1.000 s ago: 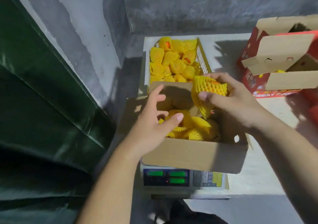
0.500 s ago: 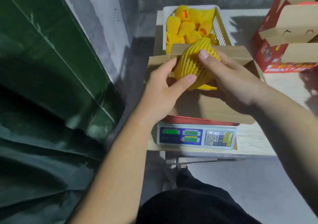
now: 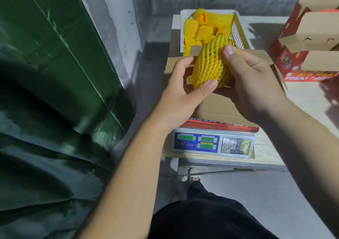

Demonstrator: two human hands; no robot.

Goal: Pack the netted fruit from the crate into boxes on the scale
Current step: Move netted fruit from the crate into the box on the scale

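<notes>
A fruit in yellow foam netting point(image 3: 211, 62) is held up above the cardboard box point(image 3: 218, 108) that stands on the scale point(image 3: 212, 144). My left hand point(image 3: 181, 93) grips its lower left side, thumb across the bottom. My right hand point(image 3: 255, 84) grips its right side, thumb at the top. Behind the box, the yellow crate point(image 3: 237, 31) holds several more netted fruits point(image 3: 203, 29). The box's inside is hidden by my hands and the fruit.
A red "Fresh Fruit" carton point(image 3: 308, 55) with open flaps stands on the table at the right. A grey wall and a green tarp point(image 3: 45, 92) close off the left side. The table's front edge point(image 3: 229, 163) is just below the scale.
My right hand brought the netted fruit from over the box to the middle. My left hand rose from the box and took hold of it. The camera tilted down.
</notes>
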